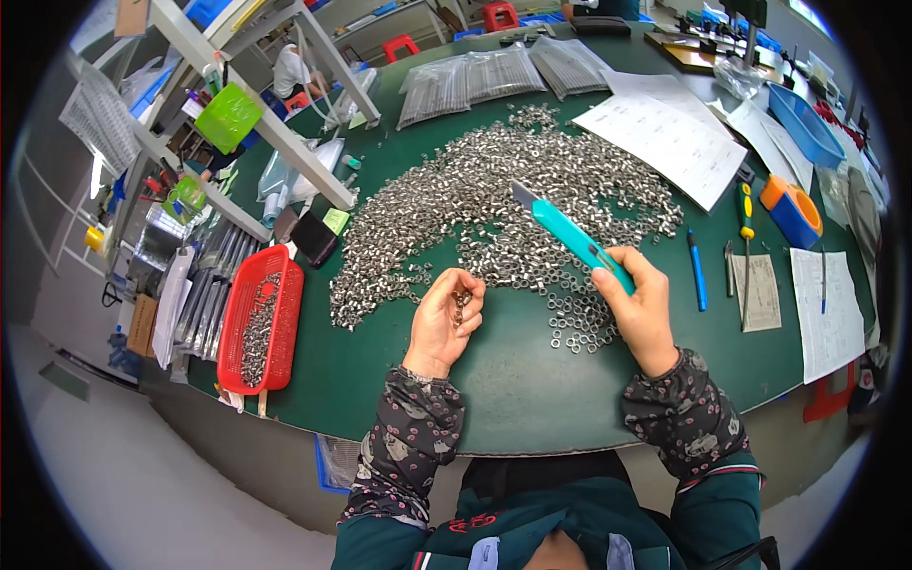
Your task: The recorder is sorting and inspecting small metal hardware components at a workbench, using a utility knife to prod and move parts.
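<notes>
A teal utility knife (575, 237) is gripped in my right hand (643, 306), its blade pointing up and left over a wide heap of small metal rings (418, 214). My left hand (446, 318) is turned partly palm up at the heap's near edge, its fingers curled around a few of the same rings (462, 302). Loose rings (581, 323) lie in a thin layer just left of my right hand. Both forearms wear dark flowered sleeve covers.
At the left edge stands a red plastic basket (290, 313) with rings in it. Paper sheets (665, 142), a blue pen (697, 271), a yellow-handled screwdriver (746, 223) and an orange-and-blue tape dispenser (790, 211) lie to the right. Bagged metal tubes (503, 74) lie behind the heap.
</notes>
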`<state>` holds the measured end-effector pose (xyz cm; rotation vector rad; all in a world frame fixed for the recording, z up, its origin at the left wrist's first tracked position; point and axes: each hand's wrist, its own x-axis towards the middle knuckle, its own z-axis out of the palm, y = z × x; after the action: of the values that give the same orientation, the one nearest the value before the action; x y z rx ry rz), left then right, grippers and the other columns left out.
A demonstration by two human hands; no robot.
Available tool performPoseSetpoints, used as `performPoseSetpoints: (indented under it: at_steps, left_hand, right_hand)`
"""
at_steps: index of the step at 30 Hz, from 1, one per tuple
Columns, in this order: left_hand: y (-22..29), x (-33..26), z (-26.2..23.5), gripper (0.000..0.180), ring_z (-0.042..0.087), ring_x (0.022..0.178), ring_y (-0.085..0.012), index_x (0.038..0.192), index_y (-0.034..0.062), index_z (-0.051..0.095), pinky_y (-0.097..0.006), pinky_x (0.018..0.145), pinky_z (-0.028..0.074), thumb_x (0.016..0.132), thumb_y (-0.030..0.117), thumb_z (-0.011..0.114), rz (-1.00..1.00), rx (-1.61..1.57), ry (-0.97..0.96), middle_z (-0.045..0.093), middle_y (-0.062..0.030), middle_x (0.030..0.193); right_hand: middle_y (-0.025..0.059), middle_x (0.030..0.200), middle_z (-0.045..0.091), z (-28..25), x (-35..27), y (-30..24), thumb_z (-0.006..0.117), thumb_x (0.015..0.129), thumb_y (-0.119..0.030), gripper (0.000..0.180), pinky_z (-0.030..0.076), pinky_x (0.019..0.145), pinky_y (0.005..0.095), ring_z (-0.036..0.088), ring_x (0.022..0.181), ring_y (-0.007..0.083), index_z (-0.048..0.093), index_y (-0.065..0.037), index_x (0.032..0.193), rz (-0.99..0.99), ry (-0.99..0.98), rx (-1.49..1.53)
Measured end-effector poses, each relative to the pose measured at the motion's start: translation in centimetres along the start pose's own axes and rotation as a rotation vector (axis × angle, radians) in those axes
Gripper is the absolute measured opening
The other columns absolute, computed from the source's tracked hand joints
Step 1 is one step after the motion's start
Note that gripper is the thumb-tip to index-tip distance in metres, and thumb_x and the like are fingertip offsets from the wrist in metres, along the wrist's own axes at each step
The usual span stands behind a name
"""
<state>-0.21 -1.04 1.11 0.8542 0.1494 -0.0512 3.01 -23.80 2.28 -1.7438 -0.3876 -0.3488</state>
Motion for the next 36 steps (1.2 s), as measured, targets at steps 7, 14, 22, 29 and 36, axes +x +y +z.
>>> performPoseSetpoints:
  at_steps: [7,14,22,29,36]
  left_hand:
    - [-3.8,0.7,2.9,0.008,0.04,0.052,-0.0029,0.08,0.0014,0.059,-0.018,0.046,0.033,0.076,0.008,0.061,0.415,1.251,-0.11,0.045,0.0043,0.064]
    - [-4.8,0.8,3.6,0.008,0.055,0.063,-0.0233,0.078,0.0053,0.058,-0.033,0.057,0.044,0.071,0.007,0.061,0.491,1.576,-0.151,0.053,-0.0074,0.073]
    - [-2.5,0.7,1.3,0.005,0.033,0.052,-0.0045,0.086,0.0068,0.047,-0.015,0.038,0.023,0.086,0.012,0.049,-0.031,0.339,-0.145,0.046,-0.0004,0.072]
    - [-0.1,0.5,-1.2,0.012,0.037,0.058,-0.0068,0.099,0.0069,0.048,-0.016,0.038,0.025,0.087,0.007,0.044,0.029,-0.175,-0.066,0.047,-0.0051,0.085]
    - [-0.3,1.0,-2.3,0.011,0.035,0.055,-0.0055,0.094,0.0062,0.053,-0.015,0.038,0.024,0.088,0.014,0.047,0.082,-0.144,-0.079,0.05,-0.0008,0.079]
  right_hand:
    - [0.0066,0.064,0.057,-0.1,-0.2,-0.3,0.064,0.074,-0.018,0.019,0.04,0.05,0.0252,0.052,0.056,0.0109,0.058,-0.002,0.082,0.026,-0.047,0.017]
    - [0.0095,0.07,0.058,0.0,-0.3,-0.3,0.064,0.074,-0.018,0.02,0.043,0.053,0.0273,0.056,0.059,0.0169,0.058,-0.001,0.082,-0.008,-0.04,0.029]
    - [0.0103,0.068,0.058,0.2,-0.4,0.0,0.064,0.073,-0.018,0.02,0.042,0.053,0.0281,0.056,0.059,0.0183,0.058,-0.001,0.081,-0.023,-0.07,-0.008]
    - [0.0096,0.063,0.058,0.5,-0.8,-0.2,0.065,0.071,-0.018,0.019,0.042,0.051,0.0288,0.056,0.055,0.0191,0.059,-0.002,0.079,0.05,-0.206,-0.058]
    - [0.0104,0.063,0.058,0.8,-0.8,0.2,0.066,0.07,-0.025,0.024,0.042,0.051,0.0307,0.057,0.054,0.0201,0.062,-0.004,0.08,0.115,-0.398,-0.122]
